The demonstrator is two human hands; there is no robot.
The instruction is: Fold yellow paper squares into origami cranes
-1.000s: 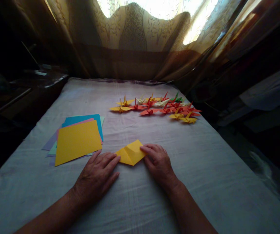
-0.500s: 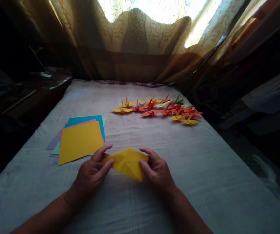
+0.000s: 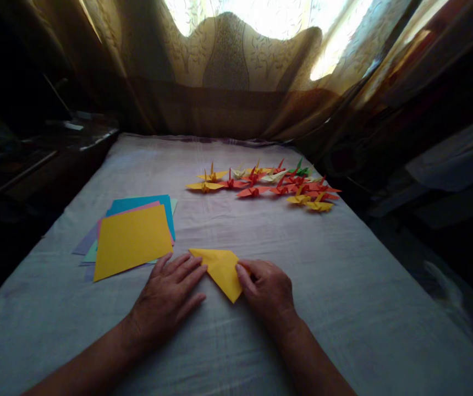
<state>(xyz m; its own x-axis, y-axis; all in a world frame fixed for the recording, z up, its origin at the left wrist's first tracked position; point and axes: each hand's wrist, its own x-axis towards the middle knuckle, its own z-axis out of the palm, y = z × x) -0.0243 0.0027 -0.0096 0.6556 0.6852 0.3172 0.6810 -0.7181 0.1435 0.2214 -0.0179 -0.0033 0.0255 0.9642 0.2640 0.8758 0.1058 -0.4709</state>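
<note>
A yellow sheet of folded origami paper [image 3: 221,268] lies on the cloth between my hands, one point toward me and another toward the upper left. My left hand [image 3: 171,294] is flat, palm down, its fingertips touching the paper's left edge. At the paper's right side, my right hand [image 3: 270,289] pinches the edge, thumb on top and the other fingers curled behind. Creases cross the paper's surface.
Left of the hands is a stack of coloured paper sheets [image 3: 133,240], yellow on top. Several folded paper cranes [image 3: 253,191] stand at the back right. A pale cloth [image 3: 335,308] covers the surface, and a patterned curtain [image 3: 228,104] hangs behind.
My left hand has let go of its pinch and now lies flat beside the paper. The folded paper has come down onto the cloth, its left side turned up. My right hand still grips it.
</note>
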